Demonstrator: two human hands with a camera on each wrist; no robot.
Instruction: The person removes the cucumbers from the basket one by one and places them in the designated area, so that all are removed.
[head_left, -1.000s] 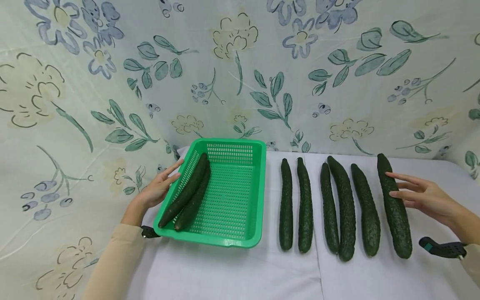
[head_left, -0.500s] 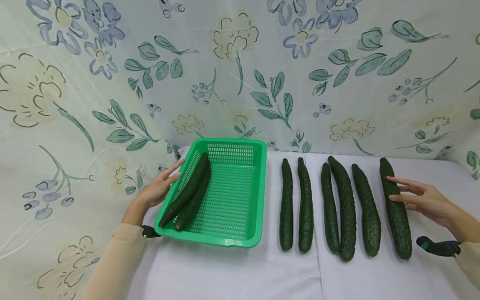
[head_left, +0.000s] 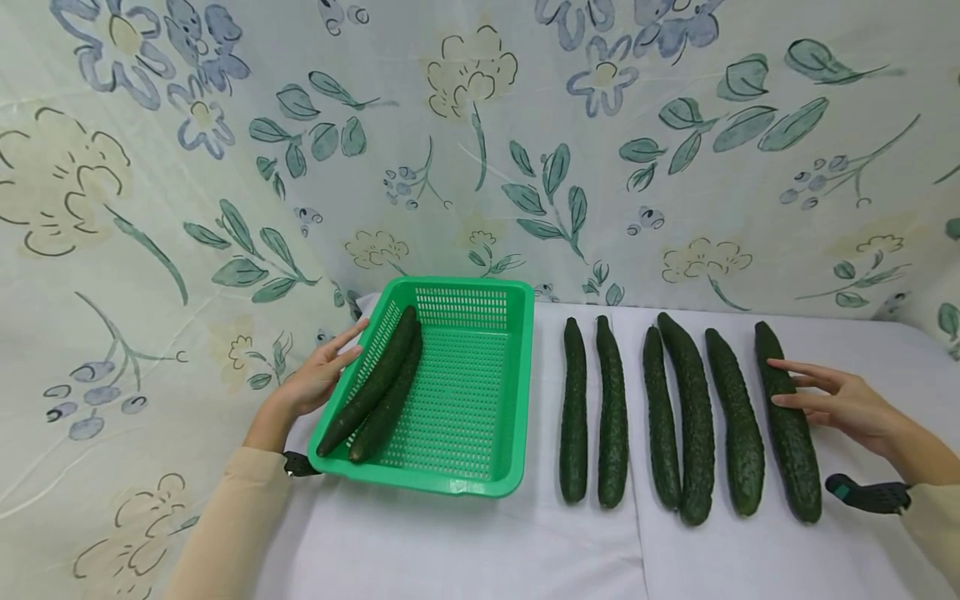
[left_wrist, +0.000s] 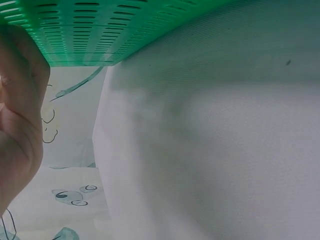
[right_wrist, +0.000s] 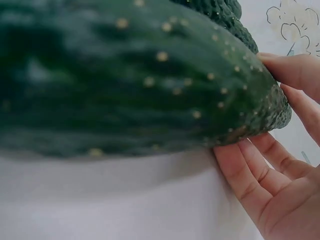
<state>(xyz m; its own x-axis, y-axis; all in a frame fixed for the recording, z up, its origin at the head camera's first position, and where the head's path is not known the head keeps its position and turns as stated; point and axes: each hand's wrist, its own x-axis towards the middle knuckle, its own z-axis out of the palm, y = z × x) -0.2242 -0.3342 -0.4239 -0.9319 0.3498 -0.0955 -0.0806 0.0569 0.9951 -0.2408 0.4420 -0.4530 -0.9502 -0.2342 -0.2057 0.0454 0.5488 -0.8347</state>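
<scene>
At the far right of the row, my right hand (head_left: 855, 408) holds the last cucumber (head_left: 795, 454), digits along its upper half. In the right wrist view the fingers (right_wrist: 280, 172) and thumb lie on opposite sides of that cucumber (right_wrist: 150, 80), which is dark green and warty. On the other side, my left hand (head_left: 309, 385) rests against the left wall of a green plastic basket (head_left: 522, 375), fingers fairly straight at the rim. Two cucumbers (head_left: 375, 392) lie slanted inside it. The left wrist view shows the hand (left_wrist: 20, 110) beneath the basket's slotted side (left_wrist: 95, 30).
Several more cucumbers stand in a loose row between basket and right hand, from the leftmost cucumber (head_left: 573, 417) to the neighbouring cucumber (head_left: 738, 433). A white cloth (head_left: 465, 550) covers the table. Behind hangs a flower-patterned curtain (head_left: 450, 167).
My right hand has moved slightly toward the front and left. The cucumber in it has come down and nearer the row. The left hand and basket have stayed put.
</scene>
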